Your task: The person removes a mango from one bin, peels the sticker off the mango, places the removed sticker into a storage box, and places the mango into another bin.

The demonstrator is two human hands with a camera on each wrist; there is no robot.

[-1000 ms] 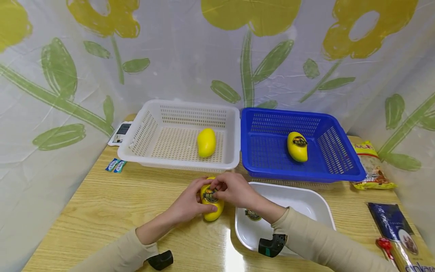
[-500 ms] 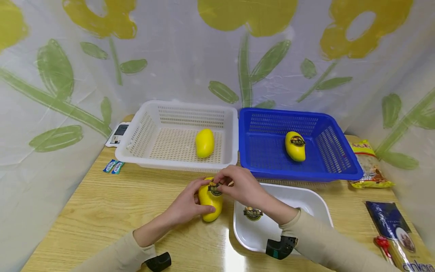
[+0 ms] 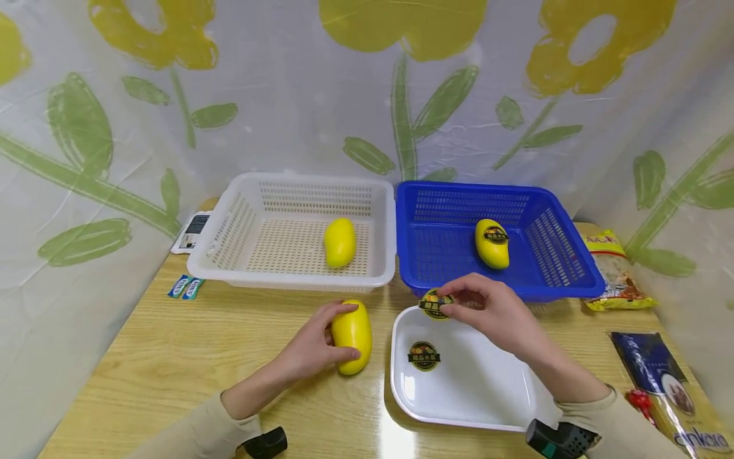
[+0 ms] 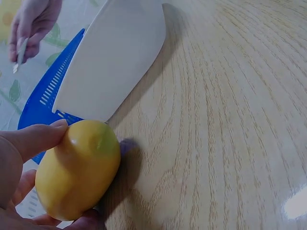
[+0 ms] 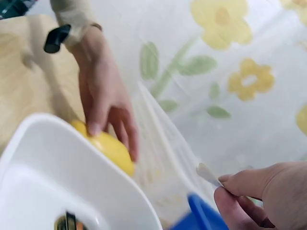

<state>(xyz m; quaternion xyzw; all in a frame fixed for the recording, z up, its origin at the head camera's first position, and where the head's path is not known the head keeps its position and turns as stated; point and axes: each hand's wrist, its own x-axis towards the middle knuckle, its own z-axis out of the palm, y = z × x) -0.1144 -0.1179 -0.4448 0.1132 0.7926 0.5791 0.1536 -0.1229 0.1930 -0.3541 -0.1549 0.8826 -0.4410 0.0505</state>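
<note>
My left hand grips a plain yellow mango on the wooden table, thumb on its near side and fingers round the far end. The left wrist view shows the same mango close up, its skin bare there. Over the back left part of the white tray, my right hand pinches a round black-and-gold sticker between thumb and fingertips. A second such sticker lies inside the tray. In the right wrist view the pinched sticker shows edge-on.
Behind stand a white basket with one plain mango and a blue basket with a stickered mango. Small blue packets lie at left. Food bags and a dark blue packet are at right.
My right hand has lifted the sticker off the mango and carried it right, over the tray. The left hand keeps its grip on the mango. The head view has shifted slightly.
</note>
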